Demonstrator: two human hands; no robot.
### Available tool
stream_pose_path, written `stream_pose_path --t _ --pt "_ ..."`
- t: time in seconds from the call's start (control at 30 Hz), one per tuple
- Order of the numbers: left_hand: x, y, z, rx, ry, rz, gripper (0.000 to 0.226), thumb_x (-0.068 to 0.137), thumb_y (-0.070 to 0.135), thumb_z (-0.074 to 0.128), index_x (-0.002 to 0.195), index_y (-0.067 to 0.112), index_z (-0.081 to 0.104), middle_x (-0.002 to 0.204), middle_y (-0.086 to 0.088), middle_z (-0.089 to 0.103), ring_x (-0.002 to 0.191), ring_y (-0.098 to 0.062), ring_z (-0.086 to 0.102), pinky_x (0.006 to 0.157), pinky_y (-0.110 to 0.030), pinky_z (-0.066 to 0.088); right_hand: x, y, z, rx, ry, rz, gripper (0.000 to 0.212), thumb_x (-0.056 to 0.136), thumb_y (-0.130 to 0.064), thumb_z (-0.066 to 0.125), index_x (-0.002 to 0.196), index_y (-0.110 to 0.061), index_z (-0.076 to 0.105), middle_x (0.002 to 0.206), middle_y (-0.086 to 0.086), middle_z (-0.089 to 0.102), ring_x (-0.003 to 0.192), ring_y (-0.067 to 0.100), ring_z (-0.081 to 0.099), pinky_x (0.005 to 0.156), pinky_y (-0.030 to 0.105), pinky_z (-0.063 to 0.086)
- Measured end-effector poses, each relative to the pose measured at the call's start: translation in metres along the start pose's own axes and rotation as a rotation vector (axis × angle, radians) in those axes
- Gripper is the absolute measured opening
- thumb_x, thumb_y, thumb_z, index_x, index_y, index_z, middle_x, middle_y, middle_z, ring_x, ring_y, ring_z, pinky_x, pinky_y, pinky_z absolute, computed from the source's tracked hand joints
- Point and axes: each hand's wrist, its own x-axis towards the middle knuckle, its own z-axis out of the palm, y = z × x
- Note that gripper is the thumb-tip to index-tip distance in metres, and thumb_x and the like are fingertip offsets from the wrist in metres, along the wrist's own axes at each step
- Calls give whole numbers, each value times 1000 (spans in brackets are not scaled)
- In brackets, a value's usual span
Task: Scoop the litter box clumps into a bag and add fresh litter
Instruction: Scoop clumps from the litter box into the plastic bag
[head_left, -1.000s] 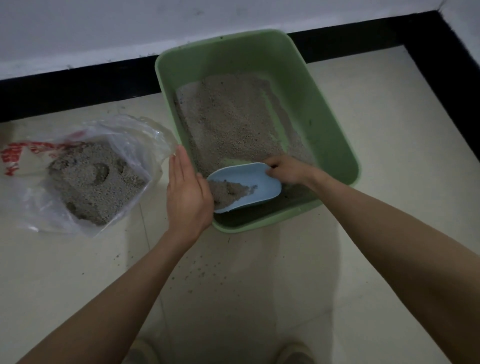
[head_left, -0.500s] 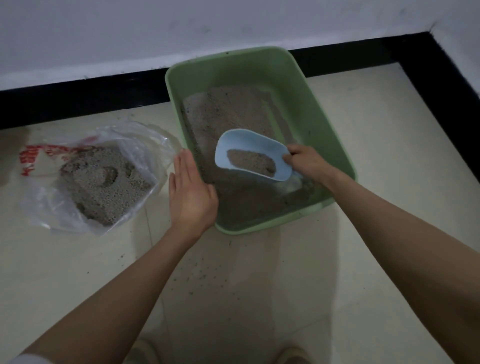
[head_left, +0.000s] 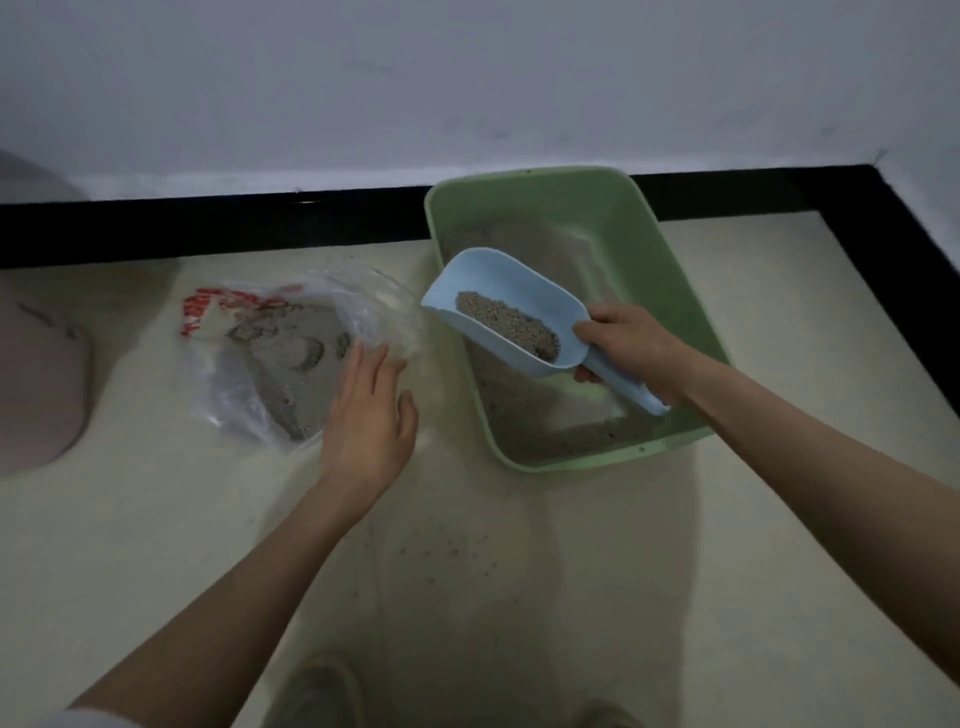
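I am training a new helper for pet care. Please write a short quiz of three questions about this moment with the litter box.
1. True or false: the blue scoop is empty.
2. Which hand holds the scoop's handle?
A. left hand
B. right hand
3. Fill in: the litter already removed lies in a clear plastic ____ on the floor, left of the green litter box.

Key: 1 false, it carries litter. 2 B; the left hand is open at the bag. 3 bag.

A pinkish rounded object (head_left: 36, 384) lies on the cream floor (head_left: 779, 519) below a white wall (head_left: 467, 78).
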Motion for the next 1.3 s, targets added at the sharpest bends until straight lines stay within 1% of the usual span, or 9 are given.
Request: stream_pose_path --t 0.1,0.27,0.43,0.6,0.67,0.8,1.0,1.13,1.3 --pt "-10 -39 -20 121 -3 -45 38 79 2 56 117 -1 55 131 -23 49 136 -43 27 106 -57 30 6 -24 25 -109 -42 -9 24 93 -6 41 101 -6 63 69 5 59 48 14 58 47 20 49" --pt "-18 -97 -52 301 -27 -118 50 77 12 66 124 1 51 140 -26 39 137 -46 20 108 -59 19 26 -69 80 -262 -136 -40 28 95 -10 39 112 1 59 79 16 60 33 4 56 40 16 48" --pt "-10 -123 -74 -71 129 -525 79 83 31 65 142 -2 24 148 -26 21 138 -40 18 110 -46 24 42 -115 128 -452 -236 -133 32 94 -11 41 117 5 55 91 24 65 54 20 62 54 28 56" --pt "9 -119 -70 -338 85 -741 98 79 35 70 146 0 7 149 -23 19 137 -36 23 109 -41 27 33 -147 148 -987 -219 -349 21 89 -10 47 109 -5 51 108 15 61 79 26 56 66 34 45" --pt "19 -116 -67 -450 106 -853 94 79 30 71 145 1 10 147 -22 26 134 -35 31 105 -38 33 25 -149 149 -1157 -145 -449 32 89 -11 48 120 -8 45 116 11 54 91 28 52 68 34 35" --pt "27 -117 -68 -524 182 -965 55 84 14 62 132 5 37 127 -19 52 114 -34 51 84 -32 42 16 -141 143 -1273 -48 -559 50 88 -12 51 134 -12 33 118 11 49 83 27 47 63 35 32" --pt "12 -130 -81 -451 278 -903 36 81 6 58 116 3 54 112 -19 61 103 -34 56 82 -36 45 15 -116 113 -832 -35 -501 49 89 -15 48 137 -19 38 119 7 55 100 27 56 77 33 45" --pt "6 -136 -86 -371 283 -854 41 79 4 58 120 3 52 115 -19 59 104 -35 56 86 -36 44 9 -93 83 -350 -49 -347 51 87 -5 53 136 -18 46 82 -3 58 65 15 59 60 25 49" --pt "10 -103 -82 -109 304 -578 53 80 6 58 131 4 42 130 -24 39 117 -40 40 98 -44 34 10 -52 34 -8 121 -120 49 88 -2 51 136 -13 47 78 11 60 52 15 58 42 16 48"
